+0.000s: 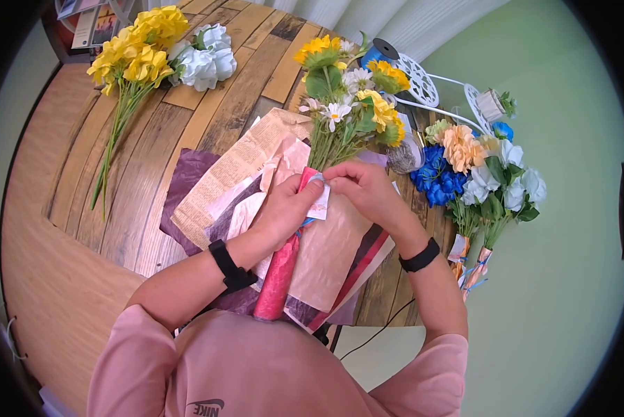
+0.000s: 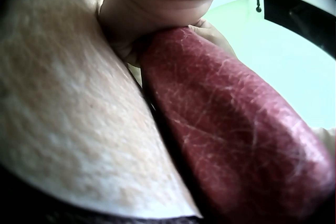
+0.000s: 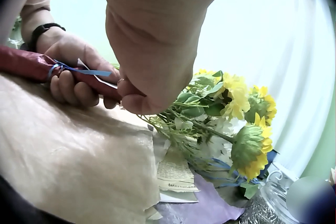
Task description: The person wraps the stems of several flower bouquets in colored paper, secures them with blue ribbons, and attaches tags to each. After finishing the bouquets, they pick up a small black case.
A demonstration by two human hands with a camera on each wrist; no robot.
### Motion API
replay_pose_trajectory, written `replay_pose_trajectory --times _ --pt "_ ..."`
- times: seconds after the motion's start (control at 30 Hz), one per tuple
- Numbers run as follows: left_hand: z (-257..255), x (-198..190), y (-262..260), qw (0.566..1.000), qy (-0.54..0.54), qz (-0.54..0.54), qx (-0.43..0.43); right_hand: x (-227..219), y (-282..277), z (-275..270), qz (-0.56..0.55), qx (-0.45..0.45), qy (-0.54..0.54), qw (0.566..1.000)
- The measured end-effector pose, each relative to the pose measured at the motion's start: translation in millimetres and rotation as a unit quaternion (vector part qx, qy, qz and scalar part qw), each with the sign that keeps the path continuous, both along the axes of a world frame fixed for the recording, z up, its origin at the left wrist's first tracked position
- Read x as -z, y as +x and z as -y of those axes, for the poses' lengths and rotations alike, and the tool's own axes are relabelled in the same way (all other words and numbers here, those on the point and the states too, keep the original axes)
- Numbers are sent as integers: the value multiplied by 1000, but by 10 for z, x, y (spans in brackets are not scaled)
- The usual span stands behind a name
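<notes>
Reads as a flower-craft corner, home or small shop, can't tell which. Evidence: plank table (image 1: 142, 229), wrapping paper (image 1: 208, 187) under the bouquet (image 1: 357, 94), ribbon spool (image 1: 380, 53) far side, yellow flowers (image 1: 148, 48) far left, tied bunches (image 1: 496, 184) right. Room side: green wall (image 1: 569, 104) right, white curtain (image 1: 423, 24) far, wood-look floor (image 1: 51, 160) left.

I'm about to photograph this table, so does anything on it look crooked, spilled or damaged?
The wrapping papers beneath the sunflower bouquet look untidy: they lie askew, overlapping at uneven angles, some creased. I see no spill or breakage.
</notes>
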State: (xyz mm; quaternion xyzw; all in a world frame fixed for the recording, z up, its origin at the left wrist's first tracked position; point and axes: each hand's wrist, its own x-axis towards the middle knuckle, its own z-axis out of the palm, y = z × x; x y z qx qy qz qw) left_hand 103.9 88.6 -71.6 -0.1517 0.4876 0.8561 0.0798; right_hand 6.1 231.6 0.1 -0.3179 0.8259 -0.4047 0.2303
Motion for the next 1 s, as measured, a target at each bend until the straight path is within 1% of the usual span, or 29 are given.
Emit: replay_pose_trajectory --times 0.03,0.1,0.13,0.2,0.23,0.3,0.43,0.5,0.53,0.6,0.7,1.0 --pt "-1 0 1 1000 -2 4 1 14 -13 4 1 0 0 1000" --pt "-2 6 7 1000 -4 1 3 47 -39 10 -156 -36 0 987" --pt "-6 10 8 1000 -6 -3 6 54 -36 12 -156 -36 1 987" --pt "-14 51 -1 1000 -6 -9 8 61 -31 21 -104 -3 -15 995" --pt "-13 42 -4 1000 -6 -15 9 62 -36 33 -104 -3 -14 995" --pt "-9 24 3 1000 -2 -10 9 65 -65 69 -5 91 -57 994" --pt "-18 -11 2 1000 15 -6 -7 63 -131 62 -8 86 -49 995" --pt "-2 -19 11 1000 13 -5 -2 14 -105 86 -59 70 -17 996" --pt "4 -19 12 1000 12 -5 4 4 -90 100 -58 70 -17 996" --pt "-3 -1 8 1000 11 -7 2 -10 -59 131 -105 60 -19 992" --pt "-7 -2 6 1000 11 -11 -2 -63 -30 155 -101 52 0 994" --pt "-10 -31 -1 1000 8 2 -5 6 -90 141 -57 45 -16 997"
